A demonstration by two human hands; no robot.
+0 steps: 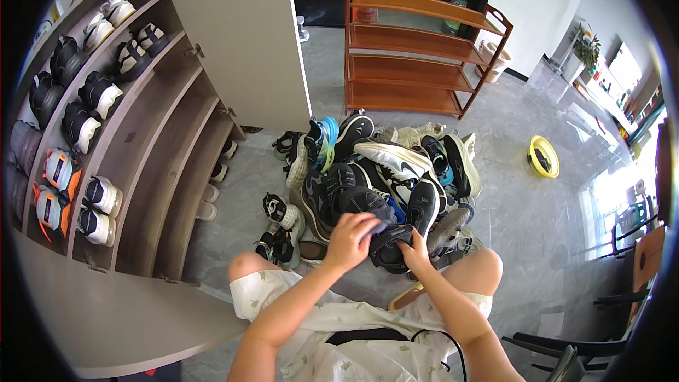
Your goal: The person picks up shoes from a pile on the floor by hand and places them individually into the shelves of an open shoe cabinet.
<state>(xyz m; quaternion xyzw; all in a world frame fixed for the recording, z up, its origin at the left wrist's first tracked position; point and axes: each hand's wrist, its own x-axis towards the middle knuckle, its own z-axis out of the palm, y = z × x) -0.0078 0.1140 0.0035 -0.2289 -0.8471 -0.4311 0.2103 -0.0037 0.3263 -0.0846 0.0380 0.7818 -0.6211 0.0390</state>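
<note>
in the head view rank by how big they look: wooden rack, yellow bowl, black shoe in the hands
1. Wooden rack, largest by far.
2. Black shoe and yellow bowl look alike; the shoe is nearer the camera, so unranked.

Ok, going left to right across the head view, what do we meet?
Open white shoe cabinet with pairs on its shelves → heap of dark and white sneakers on the grey floor → small round yellow basin → dark chair.

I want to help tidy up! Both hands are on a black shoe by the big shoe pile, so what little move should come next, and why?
Probably lift the black shoe clear of the shoe pile. The left hand lies over its top and the right hand grips its side, so it looks held already. The open cabinet at the left has bare shelves, so turning that way seems likely afterwards.
</note>
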